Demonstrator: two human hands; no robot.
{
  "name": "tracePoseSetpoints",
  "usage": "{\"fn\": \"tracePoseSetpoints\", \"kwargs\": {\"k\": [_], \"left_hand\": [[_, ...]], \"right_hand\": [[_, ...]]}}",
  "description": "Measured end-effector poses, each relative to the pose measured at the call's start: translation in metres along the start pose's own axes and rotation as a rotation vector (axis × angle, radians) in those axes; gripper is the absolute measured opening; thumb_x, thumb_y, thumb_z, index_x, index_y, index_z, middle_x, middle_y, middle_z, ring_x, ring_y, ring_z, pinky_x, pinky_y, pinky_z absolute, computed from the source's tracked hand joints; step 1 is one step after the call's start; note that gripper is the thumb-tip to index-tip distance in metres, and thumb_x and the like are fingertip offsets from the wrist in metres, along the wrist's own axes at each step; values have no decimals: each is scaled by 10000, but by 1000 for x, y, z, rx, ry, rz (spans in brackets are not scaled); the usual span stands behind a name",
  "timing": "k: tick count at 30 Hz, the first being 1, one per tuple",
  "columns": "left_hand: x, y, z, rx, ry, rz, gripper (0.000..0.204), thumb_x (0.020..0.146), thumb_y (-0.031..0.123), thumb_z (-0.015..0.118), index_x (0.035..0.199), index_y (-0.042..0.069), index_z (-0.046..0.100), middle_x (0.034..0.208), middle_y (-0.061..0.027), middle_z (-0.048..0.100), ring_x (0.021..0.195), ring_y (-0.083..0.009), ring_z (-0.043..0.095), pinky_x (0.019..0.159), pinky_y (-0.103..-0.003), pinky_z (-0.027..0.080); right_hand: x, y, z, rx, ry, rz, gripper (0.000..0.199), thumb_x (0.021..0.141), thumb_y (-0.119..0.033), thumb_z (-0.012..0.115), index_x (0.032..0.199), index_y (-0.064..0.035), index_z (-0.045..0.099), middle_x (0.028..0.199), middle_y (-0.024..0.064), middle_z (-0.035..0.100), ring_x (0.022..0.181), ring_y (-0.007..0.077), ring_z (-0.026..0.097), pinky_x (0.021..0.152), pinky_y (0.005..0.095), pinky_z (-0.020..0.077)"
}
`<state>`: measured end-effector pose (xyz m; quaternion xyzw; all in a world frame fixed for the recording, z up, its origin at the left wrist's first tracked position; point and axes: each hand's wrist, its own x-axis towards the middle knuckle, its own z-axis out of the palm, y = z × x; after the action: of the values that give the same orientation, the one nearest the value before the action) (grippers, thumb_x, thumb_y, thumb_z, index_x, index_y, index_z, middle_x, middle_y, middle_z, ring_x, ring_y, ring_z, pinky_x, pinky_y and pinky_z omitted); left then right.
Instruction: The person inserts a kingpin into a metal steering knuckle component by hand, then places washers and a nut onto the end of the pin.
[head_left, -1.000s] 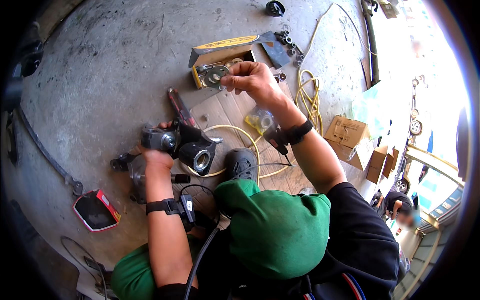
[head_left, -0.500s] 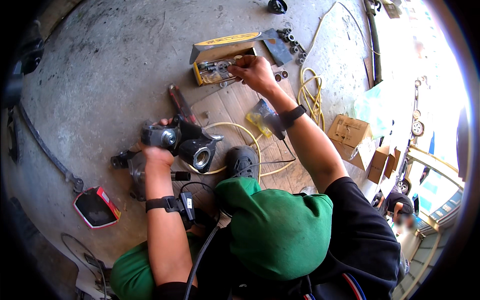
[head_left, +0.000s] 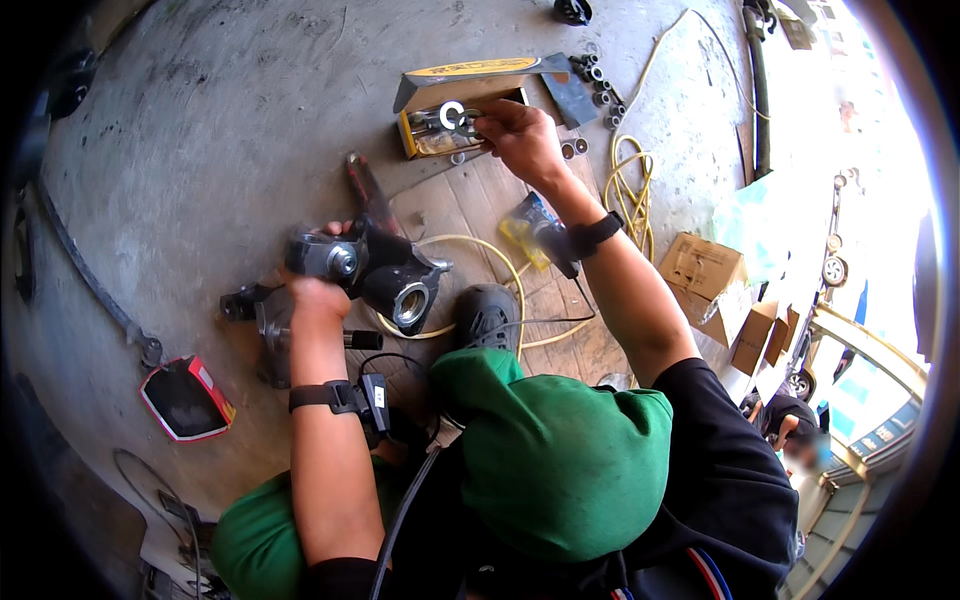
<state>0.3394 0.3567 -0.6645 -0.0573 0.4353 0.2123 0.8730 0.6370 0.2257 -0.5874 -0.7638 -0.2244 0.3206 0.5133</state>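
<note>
My left hand (head_left: 318,288) is wrapped round a black cast-metal steering knuckle (head_left: 392,262), which has a thick round boss and a bored ring facing up. A second dark metal part (head_left: 272,325) lies beside it, partly behind my forearm. Fingers of my right hand (head_left: 524,142) pinch thin ring-shaped washers (head_left: 452,114) above a long open cardboard box (head_left: 412,138). One washer gleams white and another looks dark. Small metal parts and clear bags lie inside the box, whose far section my hand partly hides.
Several dark sockets or bushings (head_left: 601,98) lie right of the box. A red tool (head_left: 370,192), a blue-yellow packet (head_left: 528,228), a yellow hose (head_left: 640,190) and cardboard boxes (head_left: 702,272) surround the cardboard sheet (head_left: 480,195). A red-edged tray (head_left: 188,400) sits left. Another person (head_left: 792,420) is far right.
The washers in my right hand now show clearly, held up and tilted over the box. My left hand still grips the knuckle. The whole view has shifted slightly.
</note>
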Motion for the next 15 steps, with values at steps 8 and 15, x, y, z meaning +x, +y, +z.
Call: {"fn": "tracePoseSetpoints", "kwargs": {"k": [8,15], "left_hand": [[-4,-1,8,-56,69,4,304,924,329,413,895,78,581,879,-155,649,976,-360,636,950,-520,510],[-21,-2,20,21,-90,23,340,916,331,433,892,52,625,912,-133,668,972,-311,629,970,-432,497]], "right_hand": [[-26,-30,18,33,-205,63,206,898,-27,659,1074,77,683,794,73,698,647,96,627,607,240,522],[-49,-69,54,-61,-607,35,258,886,-45,685,1137,12,668,802,60,705,687,84,614,651,259,515]]}}
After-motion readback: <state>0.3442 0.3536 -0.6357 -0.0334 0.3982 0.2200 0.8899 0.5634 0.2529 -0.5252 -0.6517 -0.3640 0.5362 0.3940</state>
